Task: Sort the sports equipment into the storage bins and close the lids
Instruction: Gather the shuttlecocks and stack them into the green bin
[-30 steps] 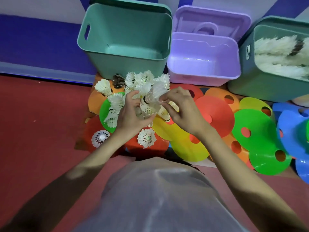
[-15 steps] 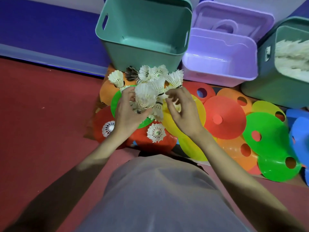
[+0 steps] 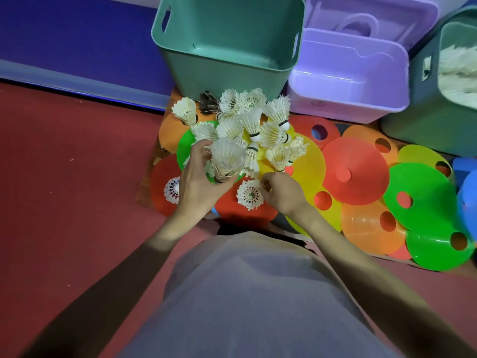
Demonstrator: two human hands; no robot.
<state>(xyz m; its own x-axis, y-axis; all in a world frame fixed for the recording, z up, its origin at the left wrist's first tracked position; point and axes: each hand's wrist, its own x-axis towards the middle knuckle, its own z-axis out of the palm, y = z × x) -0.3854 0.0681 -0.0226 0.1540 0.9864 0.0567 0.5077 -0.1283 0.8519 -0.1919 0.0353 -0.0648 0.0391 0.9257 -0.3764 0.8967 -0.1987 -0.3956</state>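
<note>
Since a second ago the right hand point(image 3: 284, 193) has dropped off the bunch of shuttlecocks point(image 3: 228, 157) and come down to the lone shuttlecock point(image 3: 250, 194) at 6 o'clock of the pile; camera view also shifted, bins now sit higher and further right. Left to right: red floor point(image 3: 77, 177) at 9 o'clock, blue wall point(image 3: 77, 40) at 10 to 11. White shuttlecock point(image 3: 172, 189) lies on a red disc point(image 3: 161, 177), just beside the left wrist. Left hand point(image 3: 198, 182) has fingers curled round the bunch, gripping it by the cork ends, feathers up. More loose shuttlecocks point(image 3: 277, 112) piled at 12 o'clock of that hand, on the green and yellow discs point(image 3: 309, 164). Right hand's fingertips curl in at the lone shuttlecock's feather rim; touching it, but can't tell whether it's actually pinched. That one sits cork down on a red-orange disc point(image 3: 245, 215). Teal bin point(image 3: 227, 65) at 12 o'clock, open. Purple bin point(image 3: 348, 81) at 1 o'clock, open, its lid point(image 3: 371, 19) propped behind it. Dark green bin point(image 3: 426, 112) at 2 o'clock, white feathers inside point(image 3: 456, 71). Flat discs in red, orange and green point(image 3: 423, 200) overlap at 3 to 4 o'clock, blue ones point(image 3: 468, 202) at the right edge.
</note>
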